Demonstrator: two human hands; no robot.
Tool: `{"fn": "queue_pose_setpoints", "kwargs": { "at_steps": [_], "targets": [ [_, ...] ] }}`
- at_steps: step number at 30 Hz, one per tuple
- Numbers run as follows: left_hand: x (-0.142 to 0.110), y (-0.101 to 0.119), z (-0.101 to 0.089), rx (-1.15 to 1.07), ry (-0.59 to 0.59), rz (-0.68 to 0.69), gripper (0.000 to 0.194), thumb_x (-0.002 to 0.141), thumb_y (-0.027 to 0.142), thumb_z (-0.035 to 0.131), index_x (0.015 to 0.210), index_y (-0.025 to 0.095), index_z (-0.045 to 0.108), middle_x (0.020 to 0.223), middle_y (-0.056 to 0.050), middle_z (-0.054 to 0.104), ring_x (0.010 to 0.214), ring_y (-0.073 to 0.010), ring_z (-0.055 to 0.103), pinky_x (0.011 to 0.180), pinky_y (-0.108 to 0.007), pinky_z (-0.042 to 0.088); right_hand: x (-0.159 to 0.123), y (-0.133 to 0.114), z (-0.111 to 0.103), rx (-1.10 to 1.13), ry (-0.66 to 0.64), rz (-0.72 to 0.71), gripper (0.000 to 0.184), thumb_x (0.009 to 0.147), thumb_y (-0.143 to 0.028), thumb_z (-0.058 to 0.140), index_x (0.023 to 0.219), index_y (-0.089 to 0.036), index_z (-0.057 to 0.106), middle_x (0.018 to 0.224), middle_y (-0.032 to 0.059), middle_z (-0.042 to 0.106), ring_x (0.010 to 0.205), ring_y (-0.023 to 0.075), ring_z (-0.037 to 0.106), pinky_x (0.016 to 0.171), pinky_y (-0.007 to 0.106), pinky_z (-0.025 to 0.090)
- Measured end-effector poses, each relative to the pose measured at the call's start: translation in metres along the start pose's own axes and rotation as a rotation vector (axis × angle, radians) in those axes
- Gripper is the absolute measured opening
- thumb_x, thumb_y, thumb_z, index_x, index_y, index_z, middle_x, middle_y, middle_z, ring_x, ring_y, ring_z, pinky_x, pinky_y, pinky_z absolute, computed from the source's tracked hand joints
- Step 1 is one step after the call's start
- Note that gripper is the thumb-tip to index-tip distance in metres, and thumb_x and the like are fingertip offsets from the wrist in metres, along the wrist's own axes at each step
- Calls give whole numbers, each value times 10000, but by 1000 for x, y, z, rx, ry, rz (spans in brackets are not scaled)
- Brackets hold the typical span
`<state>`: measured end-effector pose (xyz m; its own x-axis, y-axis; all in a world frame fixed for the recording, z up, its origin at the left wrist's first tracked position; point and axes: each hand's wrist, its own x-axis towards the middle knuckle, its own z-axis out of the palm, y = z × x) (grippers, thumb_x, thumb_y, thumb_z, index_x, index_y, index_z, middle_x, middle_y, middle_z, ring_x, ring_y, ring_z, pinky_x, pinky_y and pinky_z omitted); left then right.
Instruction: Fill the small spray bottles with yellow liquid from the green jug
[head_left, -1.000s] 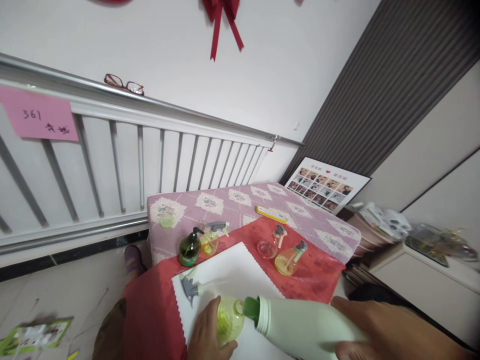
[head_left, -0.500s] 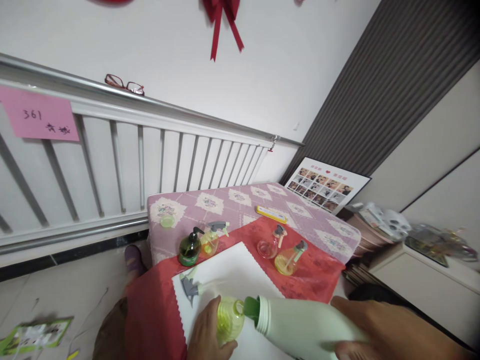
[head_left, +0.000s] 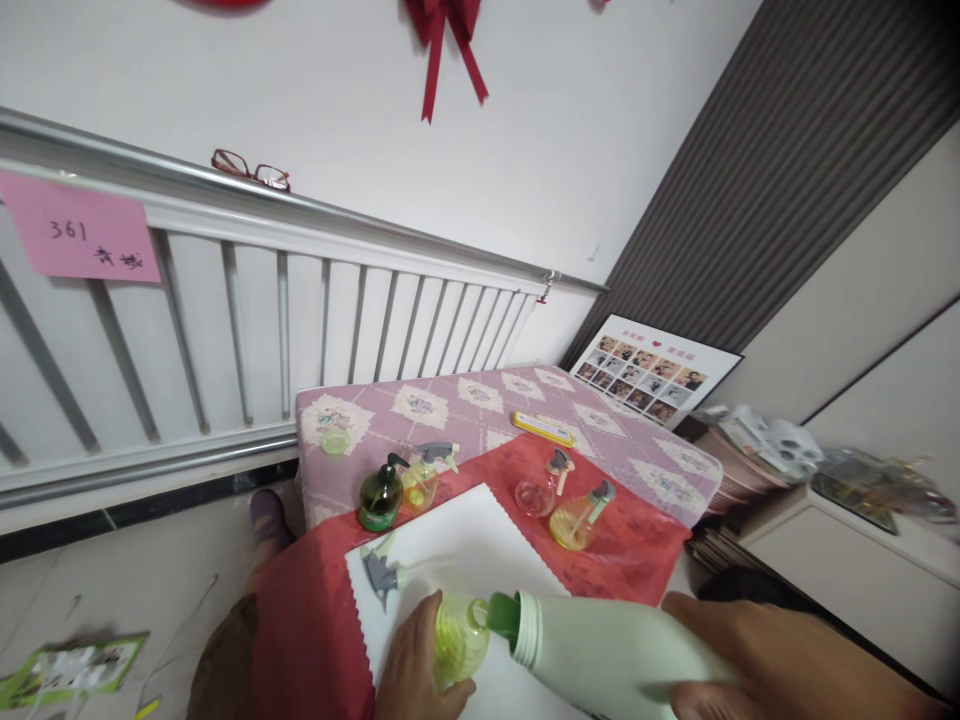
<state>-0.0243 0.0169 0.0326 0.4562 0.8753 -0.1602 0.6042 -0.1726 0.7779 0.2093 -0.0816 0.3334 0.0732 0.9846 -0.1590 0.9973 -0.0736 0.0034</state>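
Observation:
My left hand [head_left: 420, 665] is wrapped round a yellow-green spray bottle [head_left: 459, 645] whose top is off, on a white scalloped mat [head_left: 480, 530]. With my right hand [head_left: 735, 650] I grip a large pale green bottle [head_left: 607, 645], tilted nearly level. Its dark green spout [head_left: 502, 615] meets the small bottle's mouth; whether liquid is flowing I cannot tell. A grey spray trigger head [head_left: 381, 573] lies on the mat beside my left hand.
Beyond the mat stand a dark green pump bottle [head_left: 379, 497], an orange-tinted spray bottle [head_left: 420, 488], a clear spray bottle [head_left: 534, 494] and a yellow one [head_left: 571, 522]. Farther back lie a yellow case [head_left: 542, 428] and a pale green lid [head_left: 335, 441]. A radiator [head_left: 255, 330] lines the wall.

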Motion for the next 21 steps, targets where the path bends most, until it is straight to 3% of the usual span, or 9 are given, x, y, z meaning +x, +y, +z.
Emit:
{"fn": "queue_pose_setpoints", "kwargs": {
  "at_steps": [3, 5, 19, 21],
  "targets": [
    [1, -2, 0, -7, -12, -9, 969, 600, 258, 599, 1493, 70, 275, 1579, -137, 349, 1457, -295, 332, 1225, -407, 273, 1, 0, -1, -21, -193, 67, 441, 807, -706, 505, 937, -323, 679, 948, 68, 779, 851, 336, 727, 660, 381, 518],
    [2, -3, 1, -6, -8, -9, 966, 603, 261, 601, 1494, 77, 278, 1578, -134, 353, 1457, -292, 334, 1225, -402, 272, 2, -1, -3, -32, -221, 89, 443, 803, -696, 511, 957, -315, 676, 969, 84, 772, 876, 356, 717, 708, 416, 520],
    [-1, 0, -2, 19, -19, -7, 954, 612, 275, 584, 1494, 74, 279, 1578, -131, 352, 1457, -284, 335, 1224, -397, 272, 1, 4, 1, -20, -220, 93, 434, 782, -725, 515, 965, -361, 665, 962, 39, 780, 864, 323, 722, 728, 422, 534],
    [-1, 1, -2, 23, -18, -7, 956, 614, 279, 583, 1494, 66, 274, 1580, -133, 346, 1460, -281, 329, 1227, -395, 268, 0, 8, 5, -30, -88, 43, 422, 747, -746, 542, 896, -375, 674, 867, 3, 790, 759, 283, 735, 648, 366, 545]
  ]
}}
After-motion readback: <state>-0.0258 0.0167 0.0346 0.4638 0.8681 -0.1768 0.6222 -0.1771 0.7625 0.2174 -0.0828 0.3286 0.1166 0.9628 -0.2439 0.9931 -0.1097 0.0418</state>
